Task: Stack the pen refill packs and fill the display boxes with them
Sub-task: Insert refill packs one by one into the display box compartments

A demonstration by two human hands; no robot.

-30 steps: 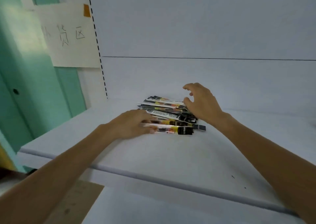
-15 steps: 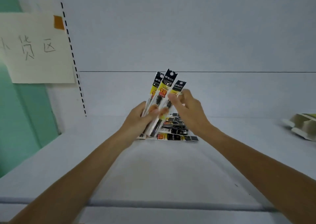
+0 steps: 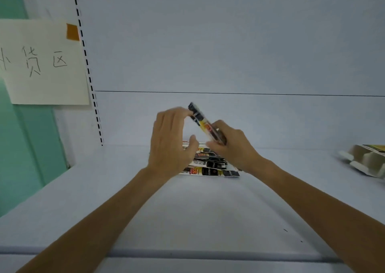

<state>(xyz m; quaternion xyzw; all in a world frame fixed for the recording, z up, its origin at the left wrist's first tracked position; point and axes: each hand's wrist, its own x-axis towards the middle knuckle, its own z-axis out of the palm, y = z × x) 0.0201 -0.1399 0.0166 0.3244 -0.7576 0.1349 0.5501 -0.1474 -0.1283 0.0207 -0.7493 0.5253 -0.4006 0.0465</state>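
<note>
A small bundle of pen refill packs (image 3: 201,120), black, yellow and red, is held tilted above the shelf. My right hand (image 3: 230,145) grips its lower end. My left hand (image 3: 171,139) touches the bundle's upper end with its fingertips, thumb spread below. Under both hands a loose pile of refill packs (image 3: 210,166) lies flat on the white shelf (image 3: 145,210). A cardboard display box (image 3: 366,161) lies at the far right edge, partly cut off.
A paper sign with handwriting (image 3: 43,62) is taped to the left upright beside a dashed slot strip (image 3: 89,77). A green wall (image 3: 23,158) stands at left. The shelf's front lip (image 3: 187,254) runs across the bottom.
The packs that my left hand held fanned and upright have been squared into one bundle, now gripped by my right hand and tilted left. The camera has come closer.
</note>
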